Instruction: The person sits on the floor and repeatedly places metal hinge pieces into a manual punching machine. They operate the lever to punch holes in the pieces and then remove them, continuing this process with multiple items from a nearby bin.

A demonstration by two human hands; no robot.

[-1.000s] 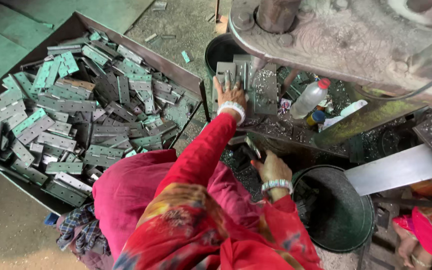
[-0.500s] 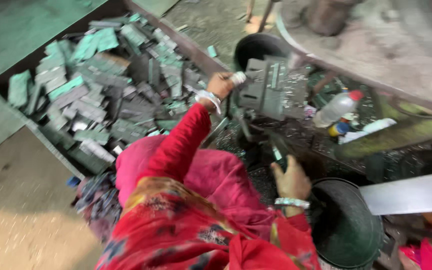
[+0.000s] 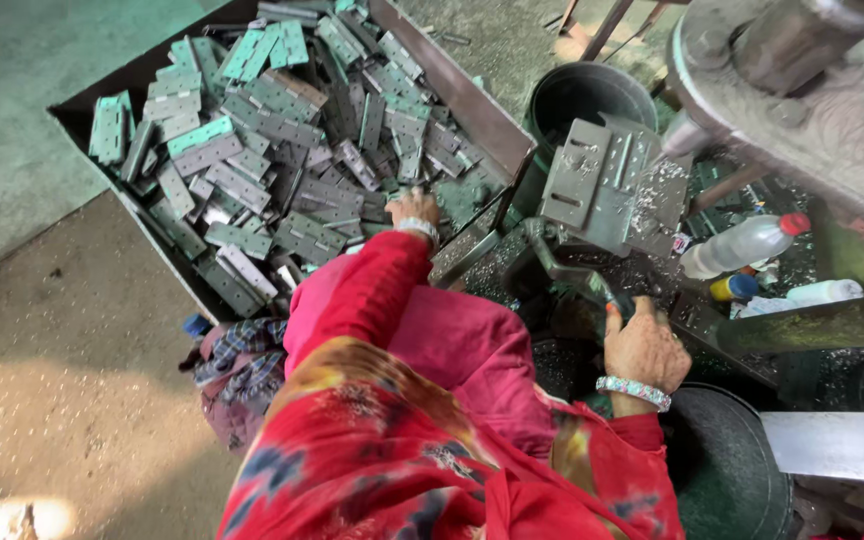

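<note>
Hinges (image 3: 282,150) lie under left hand (image 3: 414,210); right hand (image 3: 644,350) grips lever (image 3: 577,278).

L hand (image 3: 414,208) stretched fwd, R hand (image 3: 644,347) low (fingers curled).

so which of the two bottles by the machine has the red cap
The clear plastic bottle lying on its side, higher up and nearer the grey metal plates. The white bottle below it, toward the right edge, shows no red cap.
</note>
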